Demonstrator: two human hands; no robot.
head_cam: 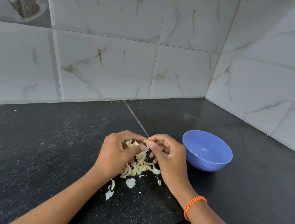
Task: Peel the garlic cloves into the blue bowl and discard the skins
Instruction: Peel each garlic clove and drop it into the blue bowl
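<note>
step: peeling | garlic clove point(146, 142) is being pinched between both hands' fingertips above the skins pile point(139, 166) | left hand point(118, 153) and right hand point(169, 158) are curling around it | blue bowl point(207, 151) is sitting just right, nearer the right hand

Light soft, even, coolish; source not identifiable. Wall tiles point(102, 61) carry a pale sheen, with bright glare streaks along tile edges at upper left and far right. Black table point(40, 142) dim, faint reflection near the back corner. Only weak shadows beneath my hands. Wide-angle bending: grout lines bow, edges stretch. Focus sharp centrally, slightly softer at the corners.
</note>
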